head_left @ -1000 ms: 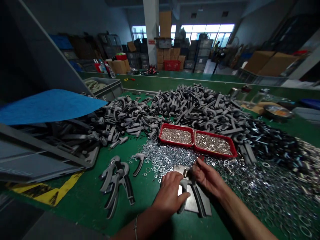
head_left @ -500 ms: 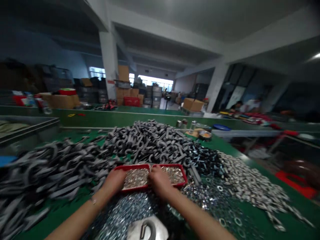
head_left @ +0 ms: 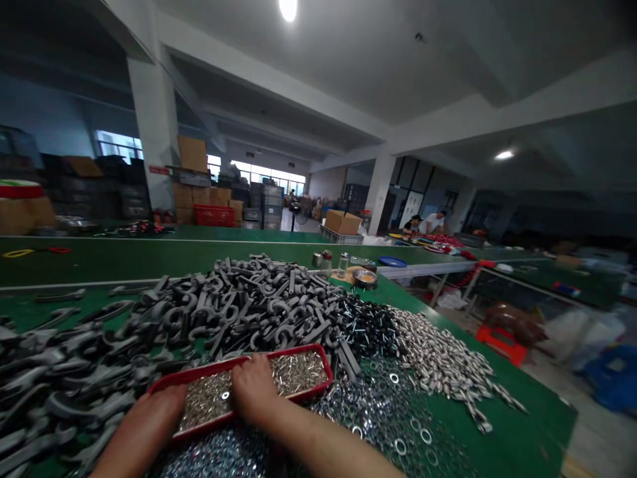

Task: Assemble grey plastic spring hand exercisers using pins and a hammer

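A red tray (head_left: 219,419) lies at a slant on the bench, with small shiny metal pins (head_left: 298,372) in its right part and similar small metal pieces (head_left: 204,397) in its left part. My left hand (head_left: 154,415) is closed around the tray's left end, its fingertips partly hidden. At the tray's middle, my right hand (head_left: 255,385) grips with bent fingers, covering whatever divides the two parts. Small silvery pieces (head_left: 219,455) lie in front of the tray. Behind it rises a heap of grey hook-shaped parts (head_left: 279,292).
Black parts with metal pins (head_left: 371,325), silvery links (head_left: 438,352) and loose washers (head_left: 425,436) spread to the right on the green bench (head_left: 517,435). Jars (head_left: 343,264) and a round tin (head_left: 365,277) stand behind. Two people (head_left: 435,222) are far off at another table.
My view has swung to the right. The tray, level before, now slants with its left end nearer me, both hands still on it. The metal block with a hook shape is out of sight.
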{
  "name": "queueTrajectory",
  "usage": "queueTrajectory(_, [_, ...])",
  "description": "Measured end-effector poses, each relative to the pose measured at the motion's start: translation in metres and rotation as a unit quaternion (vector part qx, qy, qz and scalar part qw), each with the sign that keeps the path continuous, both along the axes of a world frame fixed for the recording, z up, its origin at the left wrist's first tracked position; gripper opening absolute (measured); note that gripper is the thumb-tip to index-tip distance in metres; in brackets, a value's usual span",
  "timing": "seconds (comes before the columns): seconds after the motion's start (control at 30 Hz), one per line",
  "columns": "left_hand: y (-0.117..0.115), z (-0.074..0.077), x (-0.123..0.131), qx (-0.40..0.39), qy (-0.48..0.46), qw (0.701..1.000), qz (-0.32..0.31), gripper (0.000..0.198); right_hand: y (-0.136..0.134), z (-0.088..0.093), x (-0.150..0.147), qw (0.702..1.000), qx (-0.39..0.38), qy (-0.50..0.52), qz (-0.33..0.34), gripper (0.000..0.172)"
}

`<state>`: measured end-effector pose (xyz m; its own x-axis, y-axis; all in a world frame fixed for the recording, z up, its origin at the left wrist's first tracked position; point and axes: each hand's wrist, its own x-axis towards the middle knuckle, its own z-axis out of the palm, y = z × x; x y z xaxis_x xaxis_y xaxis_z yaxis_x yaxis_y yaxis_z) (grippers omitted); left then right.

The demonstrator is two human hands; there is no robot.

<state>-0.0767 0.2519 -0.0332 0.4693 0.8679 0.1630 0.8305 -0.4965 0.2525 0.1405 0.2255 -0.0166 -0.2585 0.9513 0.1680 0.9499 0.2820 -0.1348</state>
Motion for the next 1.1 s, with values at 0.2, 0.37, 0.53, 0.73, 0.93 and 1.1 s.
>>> queueTrajectory(0.2, [-0.028, 0.038, 0.01, -0.035, -0.103, 0.994, 0.031, 0.017, -0.029, 0.043, 0.004, 0.991, -0.024, 0.129, -0.037, 0.018])
queueTrajectory(0.37, [-0.04, 0.046, 0.011, -0.08, -0.171, 0.977, 0.097, 0.007, -0.119, 0.024, 0.031, 0.952, -0.089, 0.29, 0.027, 0.014])
queueTrajectory(0.53, [-0.067, 0.041, 0.013, -0.12, -0.307, 0.936, 0.127, 0.011, -0.204, -0.008, 0.048, 0.94, -0.109, 0.315, 0.065, 0.021])
queueTrajectory(0.73, [-0.168, 0.033, 0.013, -0.205, -0.401, 0.889, 0.087, 0.02, -0.213, -0.021, 0.032, 0.957, -0.043, 0.258, 0.125, 0.019])
queueTrajectory(0.93, [-0.214, 0.024, -0.013, -0.223, -0.387, 0.887, 0.118, 0.015, -0.198, -0.032, 0.025, 0.966, 0.008, 0.202, 0.159, 0.019])
queueTrajectory(1.1, [-0.22, 0.028, 0.001, -0.241, -0.404, 0.873, 0.132, 0.013, -0.2, -0.037, 0.025, 0.972, 0.038, 0.148, 0.177, 0.016])
